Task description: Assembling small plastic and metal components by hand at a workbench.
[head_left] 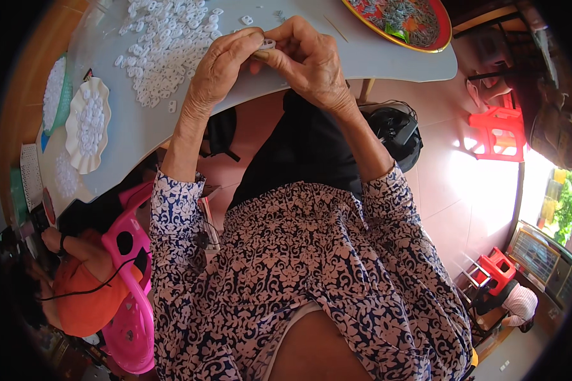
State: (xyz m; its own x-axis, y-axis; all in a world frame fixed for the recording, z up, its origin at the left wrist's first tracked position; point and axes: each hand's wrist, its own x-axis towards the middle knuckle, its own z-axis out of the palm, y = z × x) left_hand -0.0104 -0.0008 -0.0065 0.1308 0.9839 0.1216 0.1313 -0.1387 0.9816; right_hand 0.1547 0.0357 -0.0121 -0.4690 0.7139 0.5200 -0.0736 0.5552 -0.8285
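My left hand (221, 68) and my right hand (308, 63) meet above the near edge of a pale grey table (400, 65). The fingertips of both are closed around a small white plastic piece (267, 44), mostly hidden by the fingers. Beside my left hand spreads a large pile of similar small white pieces (165, 57), each oval with holes. One loose white piece (247, 20) lies just beyond my hands. A thin stick (335, 29) rests on the table past my right hand.
A red tray (440, 46) of small grey parts stands at the far right. At the left are a white scalloped dish (74, 147) and a green basket (63, 108), both holding white pieces. A person in orange (86, 298) sits on a pink chair (145, 317). Red stools (499, 130) stand right.
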